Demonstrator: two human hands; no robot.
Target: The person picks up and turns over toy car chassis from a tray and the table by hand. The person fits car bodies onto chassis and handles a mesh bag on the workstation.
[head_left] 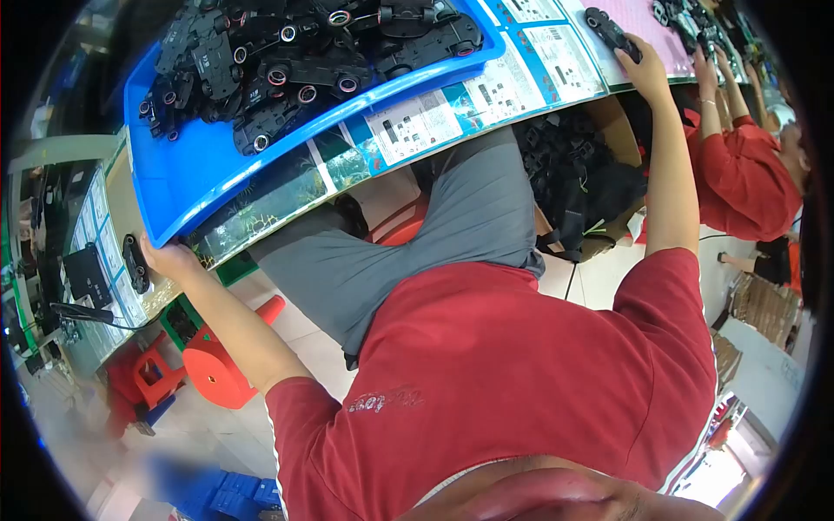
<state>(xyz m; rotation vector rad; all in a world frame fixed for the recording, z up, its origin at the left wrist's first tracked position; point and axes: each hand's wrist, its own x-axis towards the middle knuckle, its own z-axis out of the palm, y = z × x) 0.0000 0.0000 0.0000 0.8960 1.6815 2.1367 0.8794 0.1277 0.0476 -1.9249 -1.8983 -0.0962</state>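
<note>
Holding a black car (613, 33) by its near end, the right hand (645, 69) has a fairly narrow grip, thumb and fingers around the body. Looks like gripping one end leaves the rest free over the table (599, 74), right by the pink mat (645, 19).

Over on the left, the left hand (172, 260) is at the near corner of the blue tray (187, 187), with another car (136, 264) right at its fingertips. Can't tell if it's pinching that car, steadying the tray or just resting, and no clue how wide the grip is, since the fingers are mostly hidden.

The tray sits in front, slightly overhanging the table's near edge, probably so the jumbled car parts (291, 69) are within easy reach. Its far side is cut off, and the pile hides its own bottom layers.

Printed sheets (415, 128) lie along the table. Below, on the right, a box (620, 130) holds black stuff I can't make out. Far right, there's a co-worker (749, 187) in red, hands blurry and small.
</note>
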